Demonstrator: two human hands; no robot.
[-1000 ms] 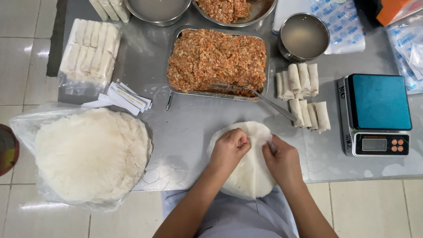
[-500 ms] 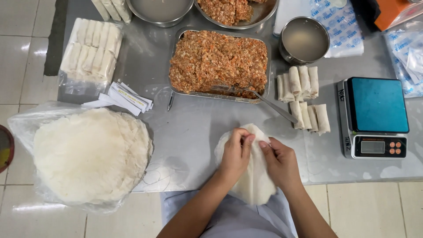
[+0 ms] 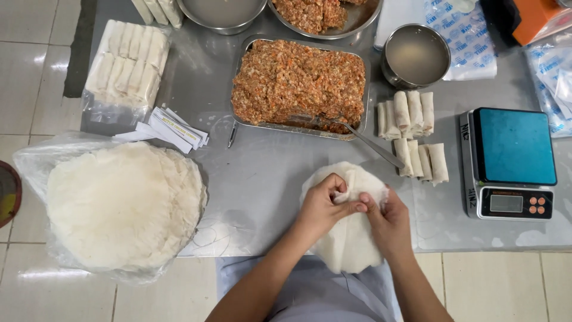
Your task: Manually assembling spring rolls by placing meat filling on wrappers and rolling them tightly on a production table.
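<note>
Head view: both hands (image 3: 357,209) pinch the folded white wrapper (image 3: 348,238), long axis running toward the person.

Grey scale screen (image 3: 505,203) right; white-blue printed bags (image 3: 462,45) top right.

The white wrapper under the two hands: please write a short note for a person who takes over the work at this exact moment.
Left hand: fingers curled, pinching the white wrapper near its middle.
Right hand: fingertips on the same fold, beside the left.
Wrapper: on the steel table at the near edge, its lower part hanging over it.
Nearby: tray of orange-brown filling with a spoon behind the wrapper; stack of round wrappers to the left; finished rolls to the right, next to the scale.
Done: several rolls lie finished.
Left: this wrapper is not yet a closed roll.
</note>
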